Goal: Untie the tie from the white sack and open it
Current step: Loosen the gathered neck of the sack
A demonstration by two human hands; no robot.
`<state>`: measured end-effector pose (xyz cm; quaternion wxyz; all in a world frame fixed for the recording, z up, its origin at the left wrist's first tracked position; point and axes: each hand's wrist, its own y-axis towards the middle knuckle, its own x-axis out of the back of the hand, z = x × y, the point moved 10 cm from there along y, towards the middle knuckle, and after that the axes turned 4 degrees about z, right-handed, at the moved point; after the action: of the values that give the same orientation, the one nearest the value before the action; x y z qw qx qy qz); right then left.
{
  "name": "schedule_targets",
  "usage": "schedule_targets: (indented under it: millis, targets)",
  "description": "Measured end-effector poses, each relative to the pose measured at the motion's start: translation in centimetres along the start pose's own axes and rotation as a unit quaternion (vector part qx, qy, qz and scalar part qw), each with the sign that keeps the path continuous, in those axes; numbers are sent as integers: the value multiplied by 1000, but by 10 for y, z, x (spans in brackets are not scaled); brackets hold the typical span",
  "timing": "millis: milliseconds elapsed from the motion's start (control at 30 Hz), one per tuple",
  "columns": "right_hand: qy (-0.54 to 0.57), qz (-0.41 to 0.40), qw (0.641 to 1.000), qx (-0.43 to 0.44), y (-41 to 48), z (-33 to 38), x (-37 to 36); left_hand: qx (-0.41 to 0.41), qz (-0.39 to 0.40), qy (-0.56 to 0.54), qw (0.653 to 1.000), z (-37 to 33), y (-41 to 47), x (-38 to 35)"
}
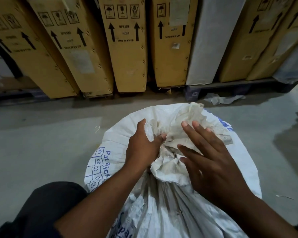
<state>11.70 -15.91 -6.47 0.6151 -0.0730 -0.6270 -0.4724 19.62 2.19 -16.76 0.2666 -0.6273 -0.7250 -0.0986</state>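
A full white woven sack (pixel 120 127) with blue print stands on the floor in front of me. Its mouth (pixel 177 134) is gathered into a crumpled, dirty bunch at the top. My left hand (pixel 143 146) grips the left side of that bunch, fingers curled into the folds. My right hand (pixel 212 160) lies over the right side with fingers spread, the thumb pressing into the fabric. I cannot make out a tie; the folds and my hands cover the neck.
Tall cardboard boxes (pixel 127 43) and a white-wrapped panel (pixel 208 42) lean in a row on pallets just beyond the sack. A scrap of plastic (pixel 220 99) lies on the grey concrete floor (pixel 41 143). My dark-trousered knee (pixel 46 208) is at lower left.
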Motion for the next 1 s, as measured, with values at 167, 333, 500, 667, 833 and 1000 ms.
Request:
schedule_targets:
  millis: [167,333,500,667,833,1000]
  targets:
    - [54,63,996,-41,-6,-10,-18,7,-7,-12,1000,-2,2,3]
    - [83,281,947,-130,-25,-35,-67,3,-42,-34,999,1,5,14]
    - [80,320,926,-183,-31,-44,-74,5,-114,-51,992,-1,9,42]
    - [147,317,911,-220,-28,-47,-69,5,-109,-20,994,-2,14,54]
    - [118,431,866,-223,-41,-55,-66,12,-30,122,992,-4,15,49]
    - [212,326,891,-234,-29,-57,-45,-64,-51,280,957,-41,-9,39]
